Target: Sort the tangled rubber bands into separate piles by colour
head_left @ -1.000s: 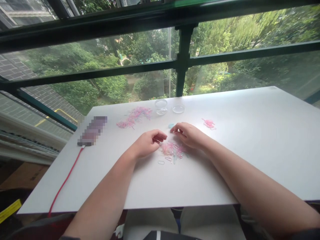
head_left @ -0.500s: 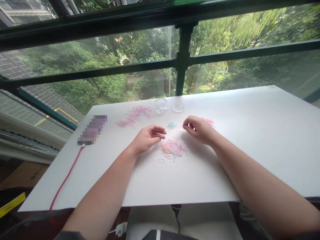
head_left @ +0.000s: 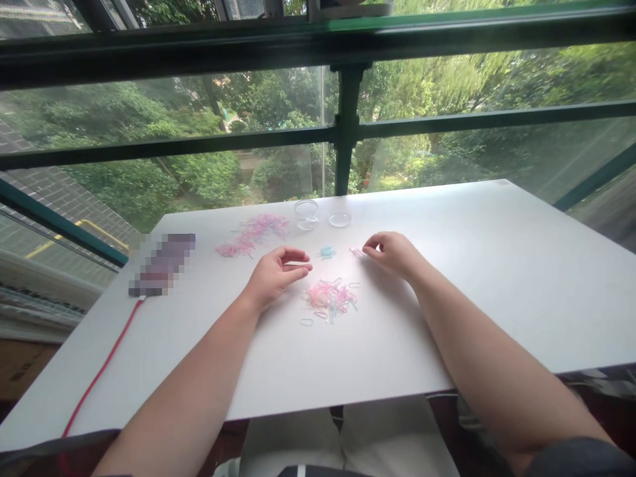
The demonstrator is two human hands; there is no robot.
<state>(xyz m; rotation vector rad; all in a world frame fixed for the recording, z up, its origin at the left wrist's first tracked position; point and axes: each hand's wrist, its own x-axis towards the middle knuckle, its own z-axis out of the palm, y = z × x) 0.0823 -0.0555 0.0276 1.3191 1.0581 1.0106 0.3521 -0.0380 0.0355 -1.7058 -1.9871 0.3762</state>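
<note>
So the biggest thing in front of me is the window with its dark green frame [head_left: 346, 99], with loads of trees outside. Right up near it is my white counter [head_left: 298, 371], and everything's laid out on that.

Both my hands are over the middle. My left hand [head_left: 278, 271] is pretty relaxed, thumb and fingers apart, and looks empty. My right hand [head_left: 395, 252] has the thumb and index finger curled in close together, but I can't tell if they're pinching anything.

Over on the left there's a red cable [head_left: 104, 364] plugged into a pixelated dark slab [head_left: 163, 265]. The long, mostly pink pile [head_left: 258, 232] spreads out behind my left hand, and the mixed clip heap [head_left: 328, 296] sits between my forearms, nearer me. Toward the window are a clear round container [head_left: 306, 215] and a shallow clear dish [head_left: 340, 220], side by side.

Then the small stuff: a little blue pile [head_left: 327, 252] between my hands, a few pink clips [head_left: 356, 253] right at my right fingertips, and one pale loop-shaped clip [head_left: 306, 322] lying just beside the heap.
</note>
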